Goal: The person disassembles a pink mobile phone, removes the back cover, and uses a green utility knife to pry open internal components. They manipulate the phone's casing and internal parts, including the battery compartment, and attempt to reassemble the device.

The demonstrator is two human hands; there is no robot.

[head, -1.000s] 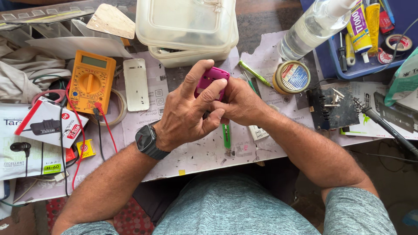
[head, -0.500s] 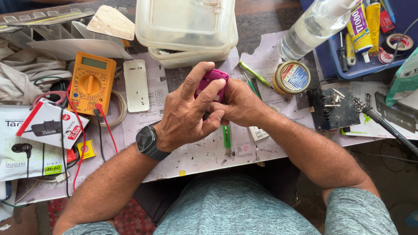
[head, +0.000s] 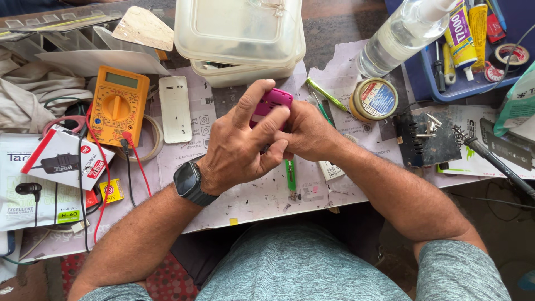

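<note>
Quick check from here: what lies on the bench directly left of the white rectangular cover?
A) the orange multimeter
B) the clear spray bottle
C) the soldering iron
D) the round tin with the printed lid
A: the orange multimeter lies just left of the white rectangular cover; the other three are on the right half of the bench.

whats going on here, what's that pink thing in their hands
A person seated at a cluttered workbench grips a small magenta device in both hands. The left hand, a dark watch on its wrist, wraps over it; the right hand clasps it from the other side. Most of it is hidden, so its kind is unclear. An orange multimeter lies to the left, a soldering iron to the right.
</note>
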